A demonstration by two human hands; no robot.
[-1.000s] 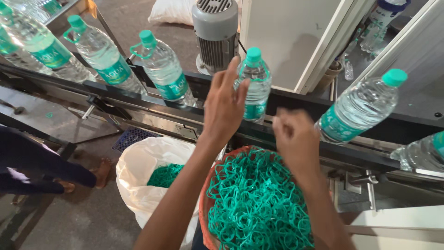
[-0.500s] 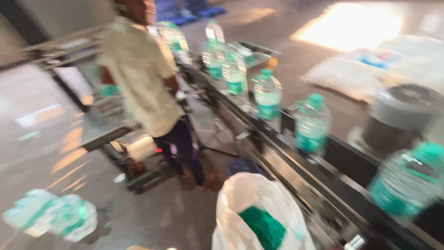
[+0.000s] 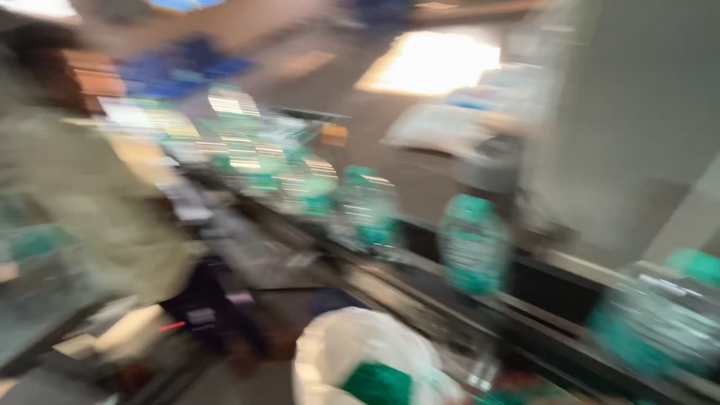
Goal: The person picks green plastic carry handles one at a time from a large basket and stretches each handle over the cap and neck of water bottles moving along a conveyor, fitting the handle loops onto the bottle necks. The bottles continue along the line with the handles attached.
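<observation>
Blurred green-capped bottles [image 3: 474, 247] line the conveyor [image 3: 420, 300]; white sack [image 3: 352, 360] holds green rings; neither hand's grip shows.

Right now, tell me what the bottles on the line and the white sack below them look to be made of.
The picture is badly blurred, so this is tentative. The bottles look like clear, glossy plastic with green caps and green label bands; light glints off them. The white sack looks like soft, matt plastic or woven bag material, slumped open with green stuff inside.
</observation>
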